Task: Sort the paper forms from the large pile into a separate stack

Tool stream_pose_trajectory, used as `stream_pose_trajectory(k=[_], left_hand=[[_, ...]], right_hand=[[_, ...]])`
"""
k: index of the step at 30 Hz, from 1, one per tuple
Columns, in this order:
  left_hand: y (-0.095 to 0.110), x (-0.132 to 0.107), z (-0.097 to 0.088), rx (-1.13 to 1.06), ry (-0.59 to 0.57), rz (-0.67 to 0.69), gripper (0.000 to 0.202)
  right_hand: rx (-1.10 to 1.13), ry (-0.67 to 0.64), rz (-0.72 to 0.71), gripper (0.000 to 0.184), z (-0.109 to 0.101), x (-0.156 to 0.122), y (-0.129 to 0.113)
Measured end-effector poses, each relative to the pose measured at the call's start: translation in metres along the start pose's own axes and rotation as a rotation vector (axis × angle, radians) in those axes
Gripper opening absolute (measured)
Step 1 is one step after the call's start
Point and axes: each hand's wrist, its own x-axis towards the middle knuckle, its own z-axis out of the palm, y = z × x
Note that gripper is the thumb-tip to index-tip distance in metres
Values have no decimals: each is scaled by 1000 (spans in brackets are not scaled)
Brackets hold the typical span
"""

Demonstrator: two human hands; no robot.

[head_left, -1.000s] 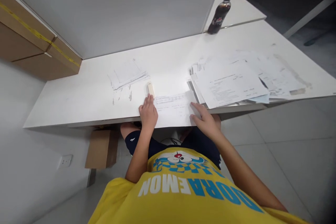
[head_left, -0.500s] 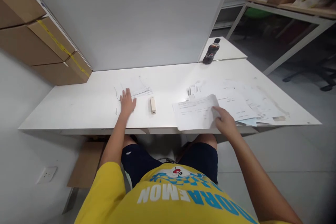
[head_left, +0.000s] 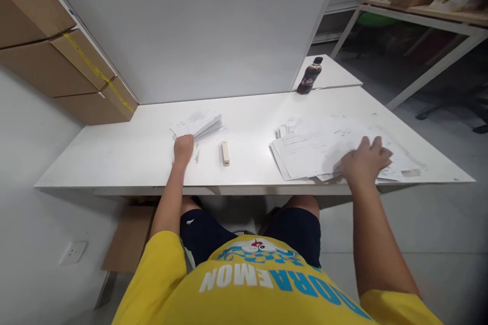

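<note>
My left hand point(head_left: 183, 149) is closed on the near edge of a small stack of papers point(head_left: 208, 128), whose right side is tilted up off the desk. To its right lies a cream stapler point(head_left: 225, 153), touched by neither hand. My right hand point(head_left: 366, 159) rests with fingers spread over a wide pile of printed sheets point(head_left: 312, 150). The pile's sheets overlap unevenly, and some reach close to the front edge of the desk. What lies under my right palm is hidden.
The white desk point(head_left: 114, 157) backs onto a whiteboard point(head_left: 206, 25). A cola bottle point(head_left: 310, 75) stands at the back right. Cardboard boxes point(head_left: 80, 84) are stacked at the left wall. Beyond the right side is another table point(head_left: 423, 11) with boxes on it.
My left hand has closed on the small stack and raised its right side. My right hand has moved right, and the sheet it touched now lies over the pile.
</note>
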Motion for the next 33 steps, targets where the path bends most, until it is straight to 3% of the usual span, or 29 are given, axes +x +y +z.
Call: stream_pose_trajectory(k=[3,5,7,9,11,14,16,18,21,26,29,33], left_hand=[[18,-28,-7,-25,90,19,46],[36,-58,-9,-91,206,65,45],[58,-93,-8,-183,313,155,38],[79,-128,-6,-245,274,290,30],[94,-155,-4,-284,158,421,24],[99,-175,-4,-317,-20,549,24],[95,-178,-4,-316,-55,530,20],[90,-179,-5,-302,14,413,19],[89,-180,-4,-338,134,145,44],[107,-172,-1,-372,11,-205,70],[113,-161,-2,-674,-2,-373,65],[114,-149,-11,-1157,49,-612,43]], right_hand=[[142,41,2,59,-16,-20,-26],[369,-112,33,55,-22,-50,-50],[689,-466,158,59,-23,-85,-76],[984,-921,232,67,-20,-118,-100],[1126,-1087,315,69,-14,-138,-117],[1135,-1001,438,51,-1,-144,-126],[1089,-912,488,39,8,-141,-122],[1061,-859,491,37,16,-137,-115],[1050,-824,434,33,21,-138,-106],[1066,-905,388,29,23,-144,-97],[1104,-924,411,29,26,-145,-93],[1066,-828,467,32,27,-145,-90]])
